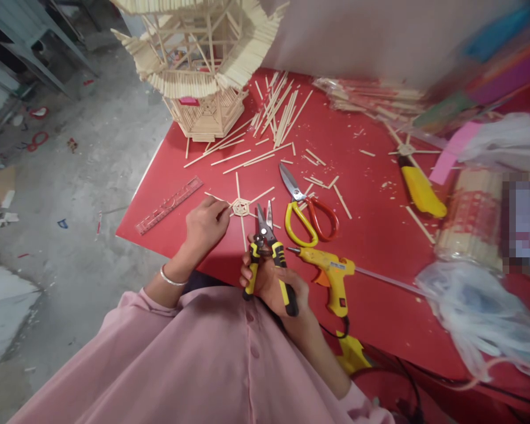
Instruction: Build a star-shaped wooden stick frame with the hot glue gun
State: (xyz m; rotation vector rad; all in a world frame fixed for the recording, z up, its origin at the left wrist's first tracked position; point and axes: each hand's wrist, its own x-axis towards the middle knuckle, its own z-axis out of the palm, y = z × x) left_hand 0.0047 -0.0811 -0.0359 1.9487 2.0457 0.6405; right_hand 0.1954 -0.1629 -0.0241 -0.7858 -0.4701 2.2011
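Observation:
In my right hand [276, 282] is a pair of yellow-and-black handled snips [265, 232], their blades parted and pointing away from me. Just beyond the blades lies a small web-like wheel of thin wooden sticks [241, 207], with sticks radiating from a hexagonal centre. My left hand [208, 222] is at the wheel's left side, fingertips pinched around one of its sticks. Scissors [301, 206] with one yellow and one red handle rest right of the snips. A yellow glue gun [331, 271] lies nearer me, a clear glue stick in its back.
A pagoda-like stick model [203, 76] stands at the back left of the red table [380, 294]. Loose sticks [287, 112] lie behind the wheel, a clear ruler [169, 205] to its left. Rightward are a yellow-handled knife [419, 188], bundled sticks [472, 218] and plastic bags [481, 318].

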